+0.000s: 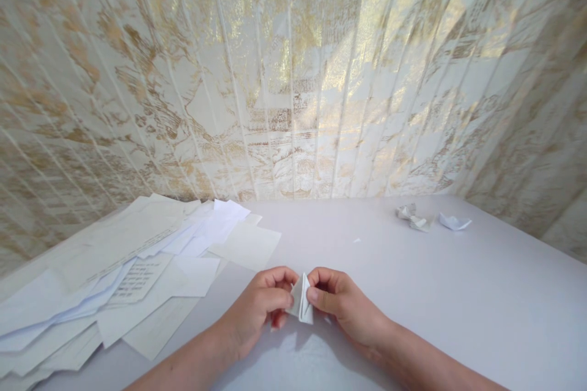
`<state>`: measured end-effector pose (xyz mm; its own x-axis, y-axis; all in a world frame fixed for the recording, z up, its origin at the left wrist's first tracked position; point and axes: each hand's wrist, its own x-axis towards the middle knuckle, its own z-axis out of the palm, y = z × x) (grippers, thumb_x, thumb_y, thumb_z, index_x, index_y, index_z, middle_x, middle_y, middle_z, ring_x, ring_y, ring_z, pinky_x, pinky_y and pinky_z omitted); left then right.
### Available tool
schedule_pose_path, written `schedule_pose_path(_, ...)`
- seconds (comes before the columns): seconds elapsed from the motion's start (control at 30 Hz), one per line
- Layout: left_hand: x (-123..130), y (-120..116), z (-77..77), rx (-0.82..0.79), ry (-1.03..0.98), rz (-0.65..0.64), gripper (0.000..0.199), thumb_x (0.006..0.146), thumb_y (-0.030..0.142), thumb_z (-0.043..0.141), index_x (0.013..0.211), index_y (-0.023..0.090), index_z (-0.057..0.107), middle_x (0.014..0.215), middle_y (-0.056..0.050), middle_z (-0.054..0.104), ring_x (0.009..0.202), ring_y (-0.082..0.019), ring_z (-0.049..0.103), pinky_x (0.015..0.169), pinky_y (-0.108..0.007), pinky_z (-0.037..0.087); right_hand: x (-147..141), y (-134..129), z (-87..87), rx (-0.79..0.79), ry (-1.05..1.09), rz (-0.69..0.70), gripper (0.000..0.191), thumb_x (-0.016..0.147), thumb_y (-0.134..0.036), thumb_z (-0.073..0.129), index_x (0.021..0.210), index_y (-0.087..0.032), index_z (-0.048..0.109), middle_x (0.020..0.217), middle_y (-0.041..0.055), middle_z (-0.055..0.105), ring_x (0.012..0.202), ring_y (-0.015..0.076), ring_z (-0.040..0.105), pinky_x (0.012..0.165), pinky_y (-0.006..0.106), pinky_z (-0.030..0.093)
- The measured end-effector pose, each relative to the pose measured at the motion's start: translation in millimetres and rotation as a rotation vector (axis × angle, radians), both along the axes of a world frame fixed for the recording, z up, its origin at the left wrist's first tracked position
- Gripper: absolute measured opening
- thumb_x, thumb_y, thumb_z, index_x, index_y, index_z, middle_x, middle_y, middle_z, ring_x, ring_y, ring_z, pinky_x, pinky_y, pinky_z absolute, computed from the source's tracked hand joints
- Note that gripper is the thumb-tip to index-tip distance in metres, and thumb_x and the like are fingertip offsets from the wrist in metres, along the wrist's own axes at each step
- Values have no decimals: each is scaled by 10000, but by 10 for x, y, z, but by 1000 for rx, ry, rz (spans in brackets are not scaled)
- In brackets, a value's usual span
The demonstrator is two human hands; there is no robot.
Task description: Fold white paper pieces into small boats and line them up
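Gold-and-white patterned wall [293,73], vertically ribbed, stands right behind the white tabletop [440,305], light gleaming off the gold!

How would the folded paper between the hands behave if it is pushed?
The folded paper is probably light, being small and only paper. Its layered edges suggest some stiffness, and its narrow, pointed shape might tip easily.
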<state>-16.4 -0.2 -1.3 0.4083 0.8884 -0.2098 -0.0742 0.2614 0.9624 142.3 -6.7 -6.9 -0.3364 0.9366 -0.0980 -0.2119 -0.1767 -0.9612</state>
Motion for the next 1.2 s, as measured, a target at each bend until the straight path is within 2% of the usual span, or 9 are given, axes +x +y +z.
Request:
schedule_pose_path(0.1,-3,23,-10,-98,-115,-43,189,634,300,550,758,160,567,477,75,383,352,-48,308,350,-185,190,18,16,10,-52,76,35,376,558,-432,751,603,-143,515,516,-48,435,462,60,280,479,232,148)
schedule_pose_path(0.2,17,22,-25,-156,-172,-54,264,682,406,608,744,156,551,486,76,383,355,-42,312,346,-180,185,18,32,15,-83,133,53,383,545,-424,770,599,-142,517,529,-43,442,460,55,279,469,229,137)
schedule_pose_path(0.37,50,-14,-51,-161,-186,-30,319,582,324,772,729,129,567,569,36,499,438,-36,387,411,-166,226,-2,32,-14,-86,174,26,370,544,-399,785,611,-144,525,499,-59,432,446,47,266,458,226,118)
schedule_pose_path(0.63,24,-20,-24,-199,-223,-52,378,487,366,826,586,120,557,511,45,455,441,-36,313,441,-181,192,6,17,-11,-101,169,58,368,566,-392,777,615,-135,518,516,-54,432,463,47,290,447,209,136)
schedule_pose_path(0.73,17,-11,-13,-233,-237,-76,376,515,383,811,594,105,571,528,25,477,431,-27,284,437,-182,175,13,13,-9,-119,163,86,382,562,-408,773,626,-137,512,489,-67,411,442,42,283,431,201,136)
schedule_pose_path(0.9,22,13,-29,-258,-273,-44,360,528,361,808,593,111,558,511,41,436,442,-28,277,433,-171,170,15,22,-27,-125,150,105,368,629,-448,718,664,-141,518,443,-42,490,373,42,321,399,203,150)
schedule_pose_path(1.1,16,46,-84,-225,-304,0,382,529,355,804,540,135,492,484,57,397,458,-43,288,432,-176,182,4,40,-48,-121,166,24,384,615,-461,722,641,-155,492,433,-47,507,378,46,376,419,186,240)
schedule_pose_path(1.2,20,46,-86,-168,-288,28,363,571,360,779,553,138,493,486,47,427,467,-53,318,439,-182,202,0,44,-55,-114,159,-36,383,607,-446,730,671,-172,469,440,-49,529,383,53,405,420,180,278)
